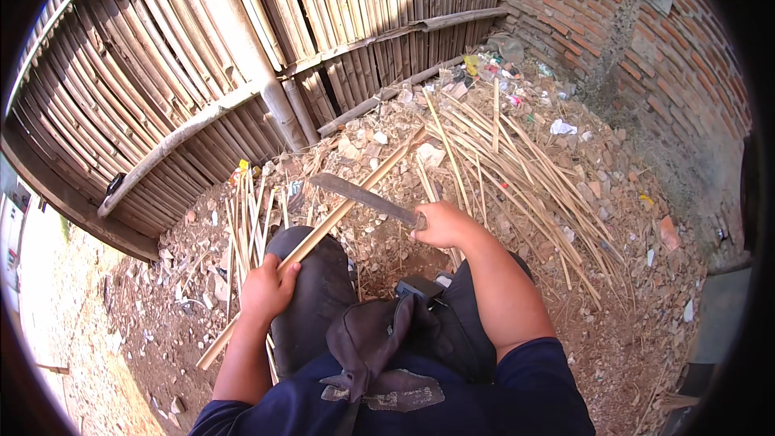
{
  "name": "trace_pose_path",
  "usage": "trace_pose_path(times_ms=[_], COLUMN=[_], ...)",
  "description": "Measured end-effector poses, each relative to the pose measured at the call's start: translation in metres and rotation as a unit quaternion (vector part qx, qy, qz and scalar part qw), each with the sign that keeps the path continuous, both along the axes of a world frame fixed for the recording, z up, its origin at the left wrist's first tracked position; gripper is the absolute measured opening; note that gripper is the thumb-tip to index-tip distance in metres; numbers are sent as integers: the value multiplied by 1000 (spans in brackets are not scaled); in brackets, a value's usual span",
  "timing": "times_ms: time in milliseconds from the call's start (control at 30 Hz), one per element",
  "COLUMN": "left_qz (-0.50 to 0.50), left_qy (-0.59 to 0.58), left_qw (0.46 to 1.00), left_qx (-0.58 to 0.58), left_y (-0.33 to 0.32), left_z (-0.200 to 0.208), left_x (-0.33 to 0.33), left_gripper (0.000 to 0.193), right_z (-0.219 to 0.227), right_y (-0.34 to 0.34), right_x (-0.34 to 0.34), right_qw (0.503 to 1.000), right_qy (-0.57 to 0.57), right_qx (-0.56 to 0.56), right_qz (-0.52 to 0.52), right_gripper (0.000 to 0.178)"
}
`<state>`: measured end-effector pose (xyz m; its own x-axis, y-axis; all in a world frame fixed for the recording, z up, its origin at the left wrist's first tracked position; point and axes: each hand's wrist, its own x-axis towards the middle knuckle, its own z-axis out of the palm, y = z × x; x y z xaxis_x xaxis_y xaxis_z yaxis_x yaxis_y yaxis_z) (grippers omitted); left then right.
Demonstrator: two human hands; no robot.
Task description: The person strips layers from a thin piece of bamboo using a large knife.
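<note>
My left hand is closed around a long split bamboo strip, which slants across my left knee from lower left to the rubble ahead. In my right hand is the handle of a machete, gripped in a closed fist. Its dark, worn blade points left and lies across the strip in this view; whether it touches the strip I cannot tell. A large loose pile of thin bamboo strips spreads over the ground ahead and to the right. A smaller bunch of bamboo strips lies beyond my left hand.
A bamboo fence with a pole rail closes off the far left. At the far right stands a brick wall. Between them, the ground is strewn with rubble, and plastic litter collects in the corner.
</note>
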<state>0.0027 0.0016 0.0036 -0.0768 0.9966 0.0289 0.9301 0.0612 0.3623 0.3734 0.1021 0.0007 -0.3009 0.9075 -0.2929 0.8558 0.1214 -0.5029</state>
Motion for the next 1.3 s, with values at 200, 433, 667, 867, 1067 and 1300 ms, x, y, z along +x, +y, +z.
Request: trace_pose_path(times_ms=[200,433,667,867,1067,1300], left_qz=[0,-1,-20,-17,-13,-13], left_qy=[-9,-8,-4,-17,-19,-3], left_qw=[1000,1000,1000,1000,999,1000], left_qx=[2,9,9,18,25,27], left_y=[0,0,3,1,0,1], left_z=[-2,-4,0,-1,-1,0], left_x=[-1,-2,-4,-2,0,3], left_gripper=[44,44,45,44,43,44], right_z=[-12,-11,-8,-9,-17,-13], right_y=[3,3,2,2,4,2], right_x=[3,4,4,5,7,7], right_qw=[1000,999,999,999,998,999], right_qy=[11,21,23,22,42,38], right_qx=[25,35,25,29,44,23], right_qz=[12,21,24,23,36,28], right_gripper=[50,41,39,39,40,43])
